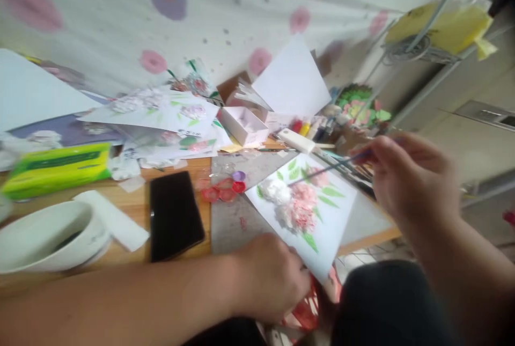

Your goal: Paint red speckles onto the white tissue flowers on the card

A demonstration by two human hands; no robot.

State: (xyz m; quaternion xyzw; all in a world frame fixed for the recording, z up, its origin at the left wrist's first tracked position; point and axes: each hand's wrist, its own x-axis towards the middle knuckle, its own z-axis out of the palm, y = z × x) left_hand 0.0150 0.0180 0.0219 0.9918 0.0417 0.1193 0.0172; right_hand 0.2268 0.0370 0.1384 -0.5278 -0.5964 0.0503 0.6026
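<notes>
A white sheet with raised paper-like flowers [303, 209], pink and white, and painted green leaves lies aslant at the table's right front, its near corner past the edge. Its lower left border is at my left hand [269, 276], whose fingers are curled closed on it; the fingertips are partly hidden. My right hand [414, 174], raised to the right of the sheet, pinches a thin dark paintbrush [333, 165]. The brush slants down to the left, its tip by the white flower [276, 191]. Blur hides whether the tip touches.
Left of the sheet lie small red paint pots [219, 191], a black phone [175, 217], a white bowl [44, 228] and a green-yellow tissue pack [60, 169]. Behind are more flower sheets [156, 112], a white box [244, 125] and paint tubes [304, 129].
</notes>
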